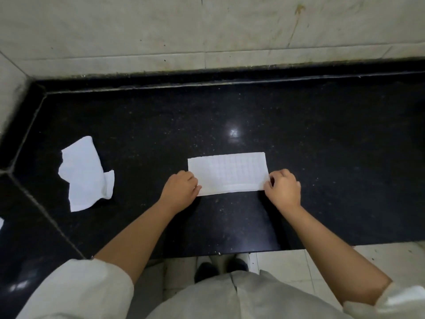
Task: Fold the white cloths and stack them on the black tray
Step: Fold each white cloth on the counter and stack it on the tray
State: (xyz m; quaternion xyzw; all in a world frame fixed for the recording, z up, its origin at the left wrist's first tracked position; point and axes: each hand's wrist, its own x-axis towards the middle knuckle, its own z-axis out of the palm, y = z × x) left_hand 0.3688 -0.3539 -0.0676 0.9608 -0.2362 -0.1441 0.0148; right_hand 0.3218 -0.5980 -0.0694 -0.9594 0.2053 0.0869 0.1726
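A white cloth (227, 172) lies flat as a wide rectangle on the black stone counter (299, 139), with a narrow folded strip along its near edge. My left hand (181, 188) pinches its near left corner. My right hand (284, 188) pinches its near right corner. A second white cloth (85, 173) lies crumpled and loosely folded to the left, apart from both hands. No black tray is in view.
The counter runs into a corner at the left, with pale tiled walls (138, 31) behind and to the left. A scrap of white (1, 223) shows at the far left edge. The counter's front edge is near my body, with tiled floor (287, 268) below.
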